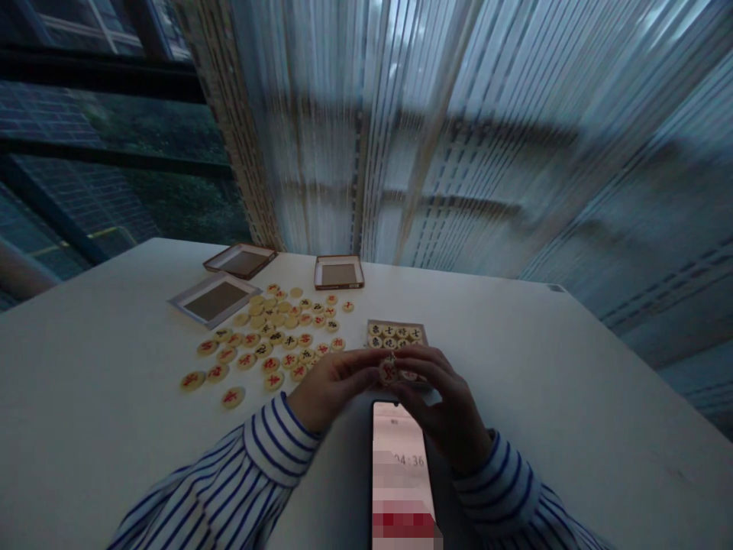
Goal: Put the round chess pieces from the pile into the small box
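A round xiangqi piece with a red character stands tilted toward me between my two hands, over the near edge of a small box. My left hand has its thumb and fingers closed at the piece's left side. From the right, my right hand pinches the same piece with its thumb and fingers. Rows of pieces with black characters lie face up in the far part of the box; my fingers cover much of the nearer part. Left of the hands, several loose pieces are scattered, some showing red or black characters, others blank.
Directly below my hands lies a phone with a lit timer screen. At the back left are a brown-rimmed tray, a pale frame-like lid and another shallow box. Beyond the white table hang string curtains.
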A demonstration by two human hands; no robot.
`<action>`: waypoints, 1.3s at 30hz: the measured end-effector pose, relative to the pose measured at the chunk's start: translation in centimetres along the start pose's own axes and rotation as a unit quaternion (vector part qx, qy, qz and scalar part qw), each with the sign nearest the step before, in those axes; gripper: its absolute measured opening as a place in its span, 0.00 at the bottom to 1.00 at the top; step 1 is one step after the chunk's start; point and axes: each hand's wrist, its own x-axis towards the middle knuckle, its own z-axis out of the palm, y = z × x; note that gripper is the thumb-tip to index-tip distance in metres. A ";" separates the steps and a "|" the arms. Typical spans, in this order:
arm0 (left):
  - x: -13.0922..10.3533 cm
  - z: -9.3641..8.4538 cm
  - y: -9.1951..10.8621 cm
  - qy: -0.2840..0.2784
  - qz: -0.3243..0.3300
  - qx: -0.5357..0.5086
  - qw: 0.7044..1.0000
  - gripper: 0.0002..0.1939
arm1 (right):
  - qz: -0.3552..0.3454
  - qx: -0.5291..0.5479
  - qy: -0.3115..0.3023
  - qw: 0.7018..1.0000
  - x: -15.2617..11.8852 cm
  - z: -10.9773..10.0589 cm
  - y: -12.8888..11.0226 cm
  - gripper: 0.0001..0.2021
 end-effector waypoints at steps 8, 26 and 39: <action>0.2 0.3 0.0 0.023 -0.030 -0.023 0.999 0.21 | -0.003 -0.029 0.020 0.999 0.0 0.1 0.0 0.11; 0.3 0.1 -0.2 0.024 -0.033 0.044 0.998 0.14 | -0.007 -0.069 -0.025 0.997 -0.3 0.3 0.6 0.15; 0.7 -0.7 -0.4 0.164 -0.028 0.125 0.978 0.15 | 0.077 -0.148 -0.047 0.985 -0.7 0.3 2.5 0.08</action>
